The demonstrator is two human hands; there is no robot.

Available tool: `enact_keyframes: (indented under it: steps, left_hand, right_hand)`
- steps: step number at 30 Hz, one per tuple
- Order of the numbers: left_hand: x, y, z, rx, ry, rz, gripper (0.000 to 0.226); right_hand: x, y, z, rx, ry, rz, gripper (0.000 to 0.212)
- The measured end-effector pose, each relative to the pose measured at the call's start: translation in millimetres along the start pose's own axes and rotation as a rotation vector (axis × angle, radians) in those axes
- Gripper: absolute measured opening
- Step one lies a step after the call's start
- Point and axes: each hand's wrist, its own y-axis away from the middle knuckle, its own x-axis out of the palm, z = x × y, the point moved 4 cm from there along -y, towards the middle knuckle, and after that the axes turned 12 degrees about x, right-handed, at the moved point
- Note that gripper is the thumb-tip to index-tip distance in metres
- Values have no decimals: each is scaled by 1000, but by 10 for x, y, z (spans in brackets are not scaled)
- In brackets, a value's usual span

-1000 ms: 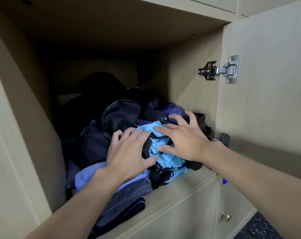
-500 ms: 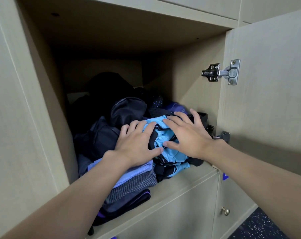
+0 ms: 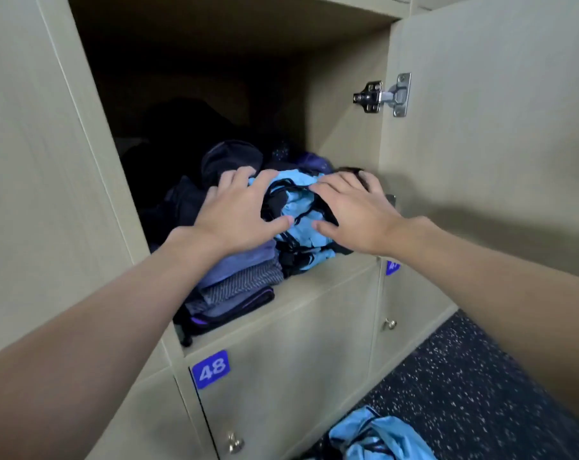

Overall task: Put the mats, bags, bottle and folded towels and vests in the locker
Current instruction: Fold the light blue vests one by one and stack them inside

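Dim locker point(image 3: 188, 94) depths, wide-angle distortion

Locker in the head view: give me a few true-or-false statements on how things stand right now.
1. The left hand and the right hand rest with fingers spread on the light blue bundle inside the locker. True.
2. The locker is shut. False: its door stands open on the right, with the hinge showing.
3. A light blue garment lies on the floor. True.
4. The compartment below is numbered 12. False: its label reads 48.
5. The folded pile sits at the very back. False: the folded stack lies at the front edge, below the left wrist.
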Motion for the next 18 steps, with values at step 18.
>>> enact_keyframes:
  steps: [18]
  left_hand:
    - [1632, 2109, -1208, 109, 427, 410, 35]
  right_hand:
    - [1122, 2891, 110, 365, -146, 447, 54]
